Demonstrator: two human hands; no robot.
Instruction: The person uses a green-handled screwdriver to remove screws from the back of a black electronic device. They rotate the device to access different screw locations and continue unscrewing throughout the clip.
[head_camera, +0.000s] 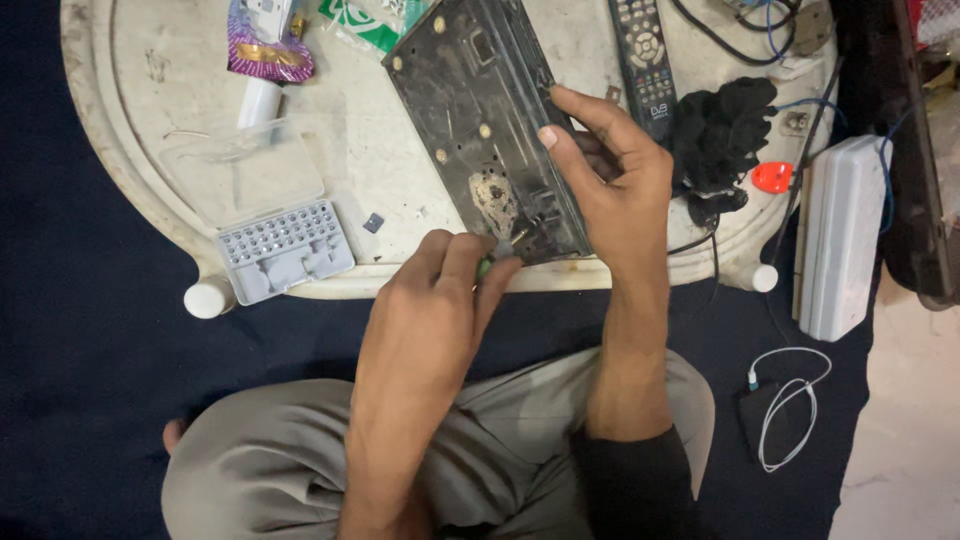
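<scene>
A dusty black flat device casing (470, 100) lies tilted on a white oval table (140, 150). My right hand (612, 175) grips its right edge, thumb on top and fingers wrapped around the side. Closed around a small screwdriver (488, 264) with a green grip, my left hand (435, 300) holds the tool's tip against the casing's near edge, beside a pale dusty patch.
An open clear case of screwdriver bits (285, 250) sits at the table's left front. Behind are a remote control (643, 55), a black cloth glove (722, 130), a small orange object (772, 177) and cables. A white box (840, 235) and a coiled white cable (790, 400) lie on the dark floor mat.
</scene>
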